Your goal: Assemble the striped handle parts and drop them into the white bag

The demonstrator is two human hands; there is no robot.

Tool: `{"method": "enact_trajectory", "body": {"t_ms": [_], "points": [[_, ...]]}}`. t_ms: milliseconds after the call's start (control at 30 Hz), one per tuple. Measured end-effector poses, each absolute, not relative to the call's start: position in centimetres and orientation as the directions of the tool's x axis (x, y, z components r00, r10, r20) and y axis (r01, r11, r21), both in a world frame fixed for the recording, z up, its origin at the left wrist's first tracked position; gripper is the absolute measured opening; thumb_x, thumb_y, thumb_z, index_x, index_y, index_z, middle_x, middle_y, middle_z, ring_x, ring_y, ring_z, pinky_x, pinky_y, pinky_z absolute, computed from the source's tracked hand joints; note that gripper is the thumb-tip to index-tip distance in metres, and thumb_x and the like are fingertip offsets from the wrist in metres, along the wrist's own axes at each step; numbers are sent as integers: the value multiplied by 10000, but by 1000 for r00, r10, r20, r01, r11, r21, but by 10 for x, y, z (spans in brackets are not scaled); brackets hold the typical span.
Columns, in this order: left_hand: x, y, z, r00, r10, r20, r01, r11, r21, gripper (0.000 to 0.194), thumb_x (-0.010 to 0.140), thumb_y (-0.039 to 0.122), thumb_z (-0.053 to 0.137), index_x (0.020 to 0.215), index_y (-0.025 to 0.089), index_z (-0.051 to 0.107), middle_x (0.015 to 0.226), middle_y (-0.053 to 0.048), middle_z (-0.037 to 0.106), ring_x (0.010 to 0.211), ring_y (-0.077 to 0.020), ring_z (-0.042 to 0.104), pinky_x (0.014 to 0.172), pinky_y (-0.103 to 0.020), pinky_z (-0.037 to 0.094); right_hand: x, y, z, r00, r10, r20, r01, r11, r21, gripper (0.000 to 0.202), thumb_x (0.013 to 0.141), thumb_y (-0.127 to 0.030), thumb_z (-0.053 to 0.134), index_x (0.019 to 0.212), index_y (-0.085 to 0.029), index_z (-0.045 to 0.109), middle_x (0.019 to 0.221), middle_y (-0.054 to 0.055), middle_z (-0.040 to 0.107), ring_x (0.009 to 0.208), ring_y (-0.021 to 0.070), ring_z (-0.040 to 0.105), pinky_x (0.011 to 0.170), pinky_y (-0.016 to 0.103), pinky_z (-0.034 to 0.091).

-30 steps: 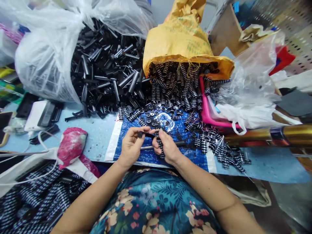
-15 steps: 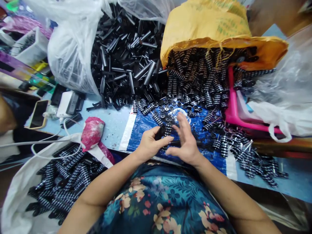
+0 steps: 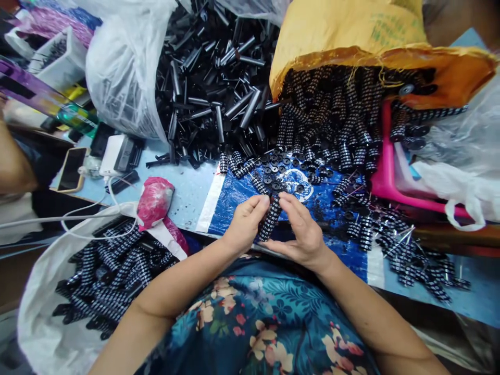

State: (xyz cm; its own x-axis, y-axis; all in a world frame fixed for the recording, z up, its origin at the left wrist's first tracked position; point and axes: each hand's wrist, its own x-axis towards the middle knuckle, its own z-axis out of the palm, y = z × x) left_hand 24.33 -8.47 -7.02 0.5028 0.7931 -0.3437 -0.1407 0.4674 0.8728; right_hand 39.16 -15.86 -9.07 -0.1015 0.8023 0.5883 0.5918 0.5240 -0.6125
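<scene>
A black cylinder patterned with rows of white squares [image 3: 270,221] stands tilted between my hands, over the front edge of the blue plastic sheet [image 3: 234,203]. My left hand [image 3: 246,221] pinches it near its top, from the left. On the right side, my right hand [image 3: 304,229] grips it with the fingers at the upper end and the thumb by the lower end. Just beyond the fingertips lie small black discs with centre holes [image 3: 275,169] and several more patterned cylinders [image 3: 258,182].
Plain black tubes [image 3: 219,125] spill from a clear bag [image 3: 121,78]. A yellow sack [image 3: 344,36] holds patterned cylinders, beside a pink frame [image 3: 385,172]. At left are a white sack [image 3: 39,312] of cylinders, a pink wrapped bundle [image 3: 154,200], cables, a phone [image 3: 72,169] and another person's arm [image 3: 13,156].
My right hand, earlier apart with fingers spread, has closed on the patterned cylinder. The cylinder now shows more fully between both hands. The view has shifted slightly.
</scene>
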Motion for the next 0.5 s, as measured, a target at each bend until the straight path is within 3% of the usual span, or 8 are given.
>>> {"method": "enact_trajectory", "body": {"t_ms": [167,367,433,500], "points": [[234,-79,-67,633,619,-464,-152,687,710,443,747,481,815,1001,136,702,836,-52,692,720,-147,642,709,-288,538,397,-160,-91,-124,811,571,575,528,-625,877,962,-333,795,1628,-234,233,1547,154,345,1360,384,424,1118,554,460],[226,-74,-72,743,415,-526,-118,854,506,469,705,435,857,995,145,629,859,-86,721,721,-187,693,673,-317,578,394,-159,-90,-127,865,485,468,483,-740,855,991,-517,744,1618,-225,240,1549,160,341,1405,381,353,1175,585,350],[223,-76,-76,718,450,-532,-137,840,526,484,708,453,851,994,159,595,840,-68,713,697,-173,680,655,-306,571,393,-159,-93,-132,870,474,480,475,-738,915,977,-560,746,1626,-224,196,1569,166,298,1413,387,334,1173,595,342],[217,-75,-81,654,557,-511,-127,748,652,497,726,486,827,1018,166,584,828,-49,700,676,-156,661,652,-294,556,395,-162,-100,-135,876,463,554,454,-698,953,963,-578,755,1627,-214,177,1574,176,277,1409,402,333,1158,610,352]]}}
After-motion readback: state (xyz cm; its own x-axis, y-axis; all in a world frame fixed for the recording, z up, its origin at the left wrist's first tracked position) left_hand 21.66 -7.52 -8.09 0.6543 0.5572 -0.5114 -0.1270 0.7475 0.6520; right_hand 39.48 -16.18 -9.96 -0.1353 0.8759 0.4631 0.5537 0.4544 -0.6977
